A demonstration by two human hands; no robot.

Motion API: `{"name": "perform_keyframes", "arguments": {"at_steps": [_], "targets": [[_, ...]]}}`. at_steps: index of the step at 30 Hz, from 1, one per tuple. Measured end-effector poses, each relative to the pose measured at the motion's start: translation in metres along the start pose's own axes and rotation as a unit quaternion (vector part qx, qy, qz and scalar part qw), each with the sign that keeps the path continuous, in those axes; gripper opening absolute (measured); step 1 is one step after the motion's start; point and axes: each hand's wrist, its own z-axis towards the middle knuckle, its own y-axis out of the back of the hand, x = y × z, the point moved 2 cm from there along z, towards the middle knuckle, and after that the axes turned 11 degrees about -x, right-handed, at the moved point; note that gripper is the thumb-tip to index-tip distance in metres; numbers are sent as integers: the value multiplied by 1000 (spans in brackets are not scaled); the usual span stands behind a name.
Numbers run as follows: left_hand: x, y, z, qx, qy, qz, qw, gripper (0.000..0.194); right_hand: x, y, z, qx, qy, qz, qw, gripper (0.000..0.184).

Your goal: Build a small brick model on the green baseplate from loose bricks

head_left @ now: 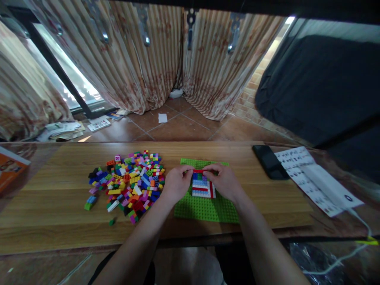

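Observation:
A green studded baseplate [208, 209] lies on the wooden table in front of me. On it sits a patch of joined bricks [203, 189], mostly white and light blue with red strips and a blue and purple row at its far side. My left hand [179, 180] and my right hand [222, 179] meet over that far side. Between their pinched fingertips is a long red brick [198, 171], its left end in the left hand and its right end in the right. Whether the red brick is pressed onto studs is hidden by the fingers.
A spread-out heap of loose colored bricks [133, 182] lies left of the baseplate. A black phone [270, 161] and printed paper sheets [297, 158] lie to the right, with a white box-like object [332, 188] and cable. Striped curtains [142, 59] hang beyond the table [65, 213].

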Motion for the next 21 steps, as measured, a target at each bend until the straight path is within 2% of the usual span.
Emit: {"name": "perform_keyframes", "arguments": {"at_steps": [7, 21], "targets": [[-3, 0, 2, -20, 5, 30, 999, 26, 0, 0, 1, -5, 10, -26, 1000, 17], [-6, 0, 1, -7, -14, 47, 999, 27, 3, 3, 0, 5, 16, -17, 1000, 16]]}}
